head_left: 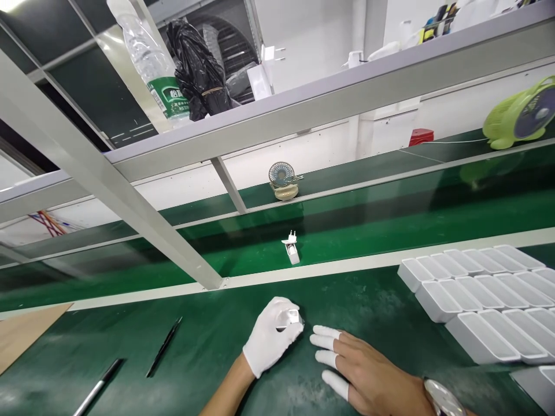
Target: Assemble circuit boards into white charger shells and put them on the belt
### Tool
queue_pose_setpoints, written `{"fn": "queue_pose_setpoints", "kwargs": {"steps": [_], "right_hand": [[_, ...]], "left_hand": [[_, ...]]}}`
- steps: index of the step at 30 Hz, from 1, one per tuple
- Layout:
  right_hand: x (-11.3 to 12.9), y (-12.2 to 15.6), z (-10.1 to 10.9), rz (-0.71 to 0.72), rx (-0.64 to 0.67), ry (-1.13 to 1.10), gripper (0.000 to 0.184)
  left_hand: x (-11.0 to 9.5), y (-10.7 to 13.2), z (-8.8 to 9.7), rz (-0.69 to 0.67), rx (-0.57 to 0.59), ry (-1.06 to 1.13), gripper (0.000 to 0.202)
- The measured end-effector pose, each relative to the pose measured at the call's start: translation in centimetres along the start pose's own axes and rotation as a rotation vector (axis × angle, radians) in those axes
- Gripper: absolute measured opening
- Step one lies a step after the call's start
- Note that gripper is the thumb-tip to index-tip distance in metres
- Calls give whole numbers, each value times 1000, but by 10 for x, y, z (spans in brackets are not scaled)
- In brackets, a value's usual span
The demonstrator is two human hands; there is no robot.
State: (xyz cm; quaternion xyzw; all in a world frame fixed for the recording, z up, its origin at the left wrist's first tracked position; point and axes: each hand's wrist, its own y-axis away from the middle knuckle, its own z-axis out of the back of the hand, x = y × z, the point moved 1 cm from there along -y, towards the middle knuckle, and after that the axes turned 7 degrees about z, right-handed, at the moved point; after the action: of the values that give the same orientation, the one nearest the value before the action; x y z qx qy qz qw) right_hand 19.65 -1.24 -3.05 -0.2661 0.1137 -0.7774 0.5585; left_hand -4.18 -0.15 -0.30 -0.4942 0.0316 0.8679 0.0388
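My left hand wears a white glove and is closed around a small white charger part, held just above the green table. My right hand lies flat beside it with fingers stretched out, white finger cots on three fingertips, holding nothing. A watch sits on that wrist. Further out, a white plug adapter with two prongs stands alone on the green conveyor belt.
White plastic trays with several compartments lie at the right. Tweezers and a pen rest at the left, near a cardboard sheet. A small fan and a green fan stand beyond the belt. A slanted metal post and shelf hang overhead.
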Motion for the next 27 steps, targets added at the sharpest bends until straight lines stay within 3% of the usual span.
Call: {"fn": "queue_pose_setpoints", "kwargs": {"steps": [3, 6, 10, 15, 20, 27], "right_hand": [[0, -1, 0, -10, 26, -17, 35], [0, -2, 2, -15, 60, -17, 33], [1, -4, 7, -22, 58, -21, 33], [1, -4, 9, -21, -9, -31, 36], [1, -3, 7, -5, -38, -10, 32], [1, -2, 4, 30, 32, 39, 32]], "left_hand": [[3, 3, 3, -68, 22, -49, 23], [4, 8, 5, -184, -33, -217, 28], [2, 14, 3, -374, -214, -574, 35], [-5, 15, -6, -417, -466, -780, 38], [-7, 16, -7, -435, -426, -750, 33], [-1, 16, -7, -348, -386, -493, 18]]}}
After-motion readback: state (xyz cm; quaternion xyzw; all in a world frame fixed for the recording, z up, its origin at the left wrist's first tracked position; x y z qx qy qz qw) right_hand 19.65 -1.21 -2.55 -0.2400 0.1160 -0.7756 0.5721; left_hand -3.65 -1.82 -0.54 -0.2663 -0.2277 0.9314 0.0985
